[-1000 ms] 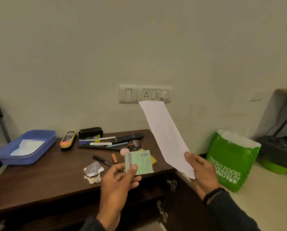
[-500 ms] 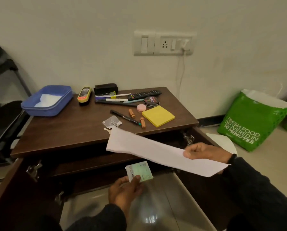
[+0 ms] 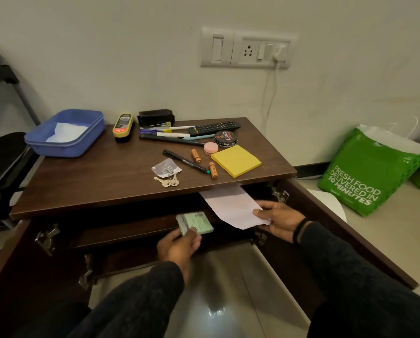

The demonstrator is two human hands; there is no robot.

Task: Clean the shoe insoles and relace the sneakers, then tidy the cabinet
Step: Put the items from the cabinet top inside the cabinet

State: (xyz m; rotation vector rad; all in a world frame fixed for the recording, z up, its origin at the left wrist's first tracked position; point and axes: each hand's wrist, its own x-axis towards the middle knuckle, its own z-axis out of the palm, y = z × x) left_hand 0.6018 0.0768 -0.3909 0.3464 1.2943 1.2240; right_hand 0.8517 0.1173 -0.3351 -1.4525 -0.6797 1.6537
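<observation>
A dark wooden cabinet (image 3: 94,181) stands against the wall with both doors swung open. My right hand (image 3: 278,219) grips a white sheet of paper (image 3: 231,206) whose far end reaches into the upper shelf opening, under the top. My left hand (image 3: 179,245) holds a small green box (image 3: 195,223) in front of the shelf edge, left of the paper. On the top lie a yellow sticky-note pad (image 3: 235,161), a shoe polish tin (image 3: 225,138), a remote (image 3: 214,127), pens (image 3: 170,135), keys (image 3: 167,181) and two orange batteries.
A blue plastic tub (image 3: 67,131) with white paper sits at the top's back left, beside a yellow shoe-shine sponge (image 3: 123,125) and a black case (image 3: 155,117). A green delivery bag (image 3: 372,172) stands on the floor at the right. A black rack (image 3: 1,142) stands at the left.
My view tilted down from the wall to the cabinet. Both hands dropped from above the top to the open front, and the paper's far end went into the shelf opening.
</observation>
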